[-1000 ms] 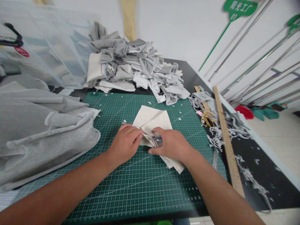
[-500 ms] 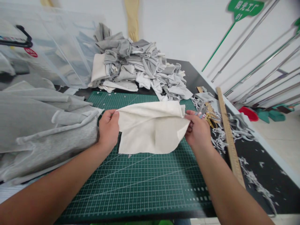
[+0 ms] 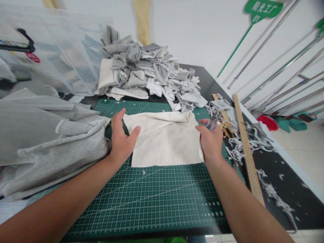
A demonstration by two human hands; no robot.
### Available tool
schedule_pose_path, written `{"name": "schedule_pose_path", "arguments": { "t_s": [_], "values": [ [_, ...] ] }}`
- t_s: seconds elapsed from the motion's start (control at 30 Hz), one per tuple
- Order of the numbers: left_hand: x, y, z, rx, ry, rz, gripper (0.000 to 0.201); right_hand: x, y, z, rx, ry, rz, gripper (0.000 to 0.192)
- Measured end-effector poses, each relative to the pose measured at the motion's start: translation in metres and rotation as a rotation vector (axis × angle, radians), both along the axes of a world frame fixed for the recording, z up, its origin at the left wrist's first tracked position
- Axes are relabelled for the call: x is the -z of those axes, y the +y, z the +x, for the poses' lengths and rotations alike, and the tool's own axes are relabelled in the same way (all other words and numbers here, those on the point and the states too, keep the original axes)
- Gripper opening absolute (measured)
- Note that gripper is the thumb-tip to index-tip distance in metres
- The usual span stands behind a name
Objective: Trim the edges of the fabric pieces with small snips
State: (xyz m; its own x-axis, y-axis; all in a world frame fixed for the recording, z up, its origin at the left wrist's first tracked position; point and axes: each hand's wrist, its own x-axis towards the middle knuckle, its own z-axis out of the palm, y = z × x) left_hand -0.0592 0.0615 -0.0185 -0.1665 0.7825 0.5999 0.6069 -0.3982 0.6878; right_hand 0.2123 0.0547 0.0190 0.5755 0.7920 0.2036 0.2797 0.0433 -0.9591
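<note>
A cream piece of cloth (image 3: 164,140) lies spread flat on the green cutting mat (image 3: 152,195), its far right corner folded over. My left hand (image 3: 121,138) rests open on the cloth's left edge, fingers apart. At the cloth's right edge is my right hand (image 3: 210,141), which holds a small pair of blue-handled snips (image 3: 212,122) that poke out past the fingers.
A heap of grey and white cloth pieces (image 3: 149,72) lies behind the mat. Folded grey fabric (image 3: 43,138) fills the left side. A wooden ruler (image 3: 246,148), gold scissors (image 3: 226,126) and cloth trimmings (image 3: 253,140) lie on the right. Clear plastic bins (image 3: 55,57) stand at back left.
The cloth was folded small under both hands, then lifted and opened out between them. Now it lies flat on the mat and my left hand has let go.
</note>
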Motion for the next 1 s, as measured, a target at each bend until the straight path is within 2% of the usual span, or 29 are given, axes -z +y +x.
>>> {"name": "schedule_pose_path", "arguments": {
  "t_s": [0.07,0.17,0.23,0.27,0.37,0.43,0.5,0.57,0.7,0.77,0.87,0.93,1.0],
  "values": [
    [-0.008,-0.009,0.002,0.008,0.175,0.062,0.064,0.003,0.0,0.0,-0.02,-0.051,-0.009,0.024],
    [-0.016,-0.019,0.006,0.064,0.355,0.155,0.045,0.005,-0.001,0.0,-0.053,-0.158,-0.009,0.021],
    [-0.017,-0.025,0.008,0.164,0.437,0.211,0.031,0.005,-0.001,-0.002,-0.055,-0.24,-0.004,0.019],
    [-0.016,-0.027,0.009,0.257,0.473,0.218,0.027,0.003,-0.002,-0.003,-0.045,-0.277,0.004,0.018],
    [-0.013,-0.033,0.015,0.588,0.625,0.083,0.024,-0.004,-0.007,-0.006,0.01,-0.358,0.055,0.015],
    [-0.013,-0.035,0.018,0.683,0.736,-0.063,0.029,-0.01,-0.012,-0.008,0.04,-0.394,0.099,0.016],
    [-0.013,-0.036,0.021,0.663,0.789,-0.162,0.039,-0.016,-0.018,-0.009,0.048,-0.454,0.135,0.016],
    [-0.013,-0.036,0.022,0.617,0.799,-0.215,0.053,-0.02,-0.025,-0.012,-0.019,-0.576,0.137,0.016],
    [-0.012,-0.035,0.022,0.505,0.796,-0.274,0.075,-0.021,-0.037,-0.026,-0.448,-0.914,0.035,0.021],
    [-0.011,-0.034,0.021,0.486,0.788,-0.265,0.08,-0.015,-0.039,-0.035,-0.622,-1.002,-0.021,0.028],
    [-0.01,-0.031,0.019,0.477,0.747,-0.214,0.078,-0.002,-0.037,-0.043,-0.832,-1.123,-0.001,0.027],
    [-0.01,-0.026,0.016,0.428,0.69,-0.168,0.065,0.003,-0.035,-0.043,-0.942,-1.166,0.001,0.025],
    [-0.01,-0.019,0.012,0.336,0.62,-0.124,0.053,0.0,-0.035,-0.04,-1.002,-1.163,-0.036,0.024]
  ]
}}
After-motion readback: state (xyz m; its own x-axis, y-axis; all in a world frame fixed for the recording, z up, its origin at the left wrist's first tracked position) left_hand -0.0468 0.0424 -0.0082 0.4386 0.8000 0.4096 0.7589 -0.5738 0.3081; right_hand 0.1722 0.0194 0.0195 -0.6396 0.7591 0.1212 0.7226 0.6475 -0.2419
